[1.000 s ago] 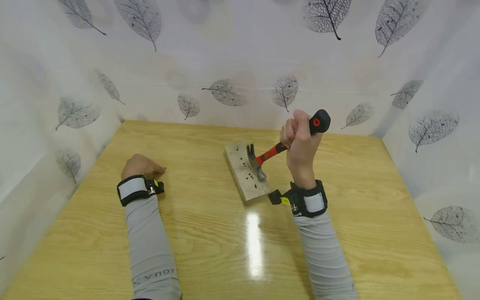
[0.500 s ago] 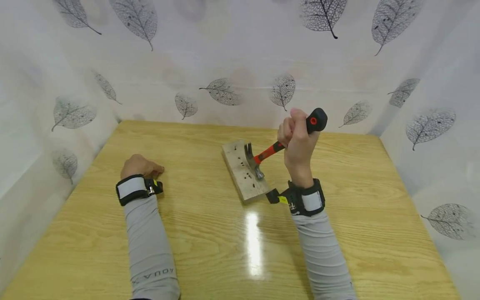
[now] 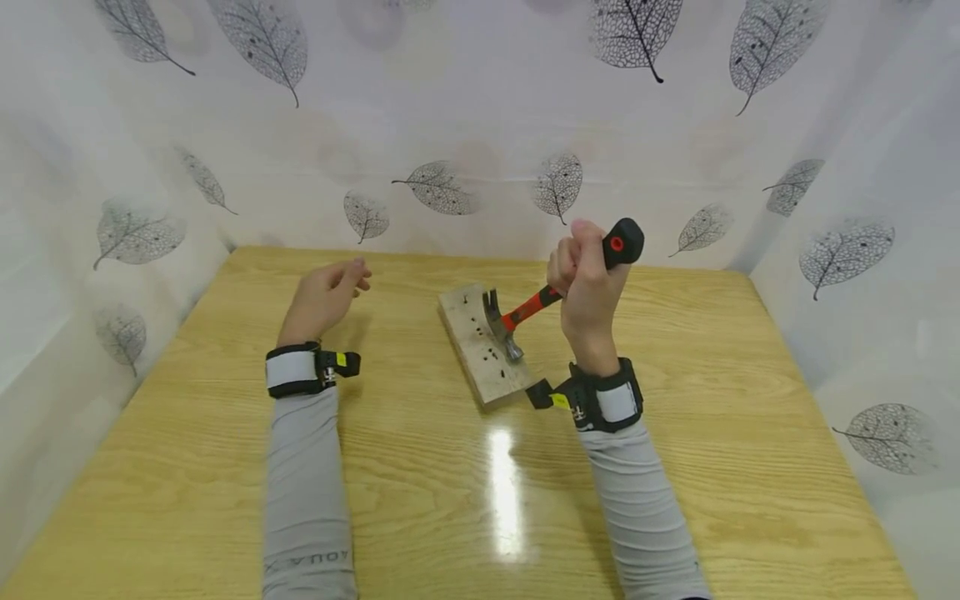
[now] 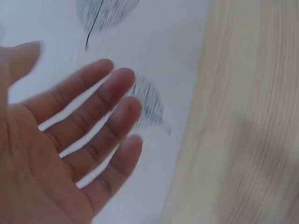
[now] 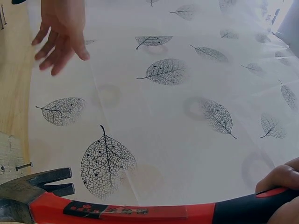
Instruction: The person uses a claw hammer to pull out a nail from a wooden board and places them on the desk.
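My right hand [image 3: 592, 287] grips the black and red handle of a claw hammer [image 3: 525, 312]. The hammer's steel head overlaps a wooden block [image 3: 491, 367] on the table, claw toward the far side. In the right wrist view a nail [image 5: 24, 166] sticks out of the block [image 5: 9, 151] beside the claw; small dark holes or nail heads dot the block in the head view. My left hand [image 3: 322, 296] is left of the block, near the table's back edge. Its fingers [image 4: 100, 109] are loosely bent and spread, holding nothing, in the left wrist view.
The wood-grain table [image 3: 420, 500] meets a pale leaf-printed curtain [image 3: 480, 100] at its back and sides. Thin metal pieces, nail-like, [image 5: 2, 18] show at the right wrist view's left edge. Both wrists wear black straps with cameras.
My left hand has risen from the table at the left and moved forward and rightward, its fingers loosening. The right hand, hammer and block stay in place; the head view shifts slightly.
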{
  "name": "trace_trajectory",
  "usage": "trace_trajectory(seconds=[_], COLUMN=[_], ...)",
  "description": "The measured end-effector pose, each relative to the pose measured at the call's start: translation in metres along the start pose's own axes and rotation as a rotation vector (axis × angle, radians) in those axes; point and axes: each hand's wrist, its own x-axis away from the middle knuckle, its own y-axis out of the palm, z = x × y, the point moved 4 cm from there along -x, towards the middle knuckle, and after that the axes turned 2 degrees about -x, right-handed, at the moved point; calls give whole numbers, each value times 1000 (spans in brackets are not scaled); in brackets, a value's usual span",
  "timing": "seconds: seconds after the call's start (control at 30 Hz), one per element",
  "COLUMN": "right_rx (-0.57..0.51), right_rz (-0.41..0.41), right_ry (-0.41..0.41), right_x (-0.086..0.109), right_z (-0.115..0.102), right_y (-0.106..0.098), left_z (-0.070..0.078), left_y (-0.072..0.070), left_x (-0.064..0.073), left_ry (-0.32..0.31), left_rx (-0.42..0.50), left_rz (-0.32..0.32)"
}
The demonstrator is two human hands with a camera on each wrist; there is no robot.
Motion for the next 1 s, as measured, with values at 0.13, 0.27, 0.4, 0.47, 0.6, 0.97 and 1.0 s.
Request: trace_trajectory(seconds=[0.13,0.27,0.4,0.47,0.6,0.97,1.0], right_rx=[6,16,27,31,41,61,70], right_rz=[-7,-17,-35,-43,-63,-49,-46], right_ry=[-5,-5,-6,-13,-18,110,134], right_x=[-1,0,1,2,3,-18,-21], right_z=[0,2,4,5,6,25,29], right_y=[3,8,12,14,15,9,9], left_z=[23,35,40,42,44,46,47], left_y=[34,59,73,78,84,92,92], left_x=[-12,-15,-16,-16,-16,-16,-16], left_ry=[66,83,156,203,238,150,153], left_rx=[76,52,-36,-75,-99,-223,-233], left_rz=[-113,-193,-241,-262,-280,-320,-334])
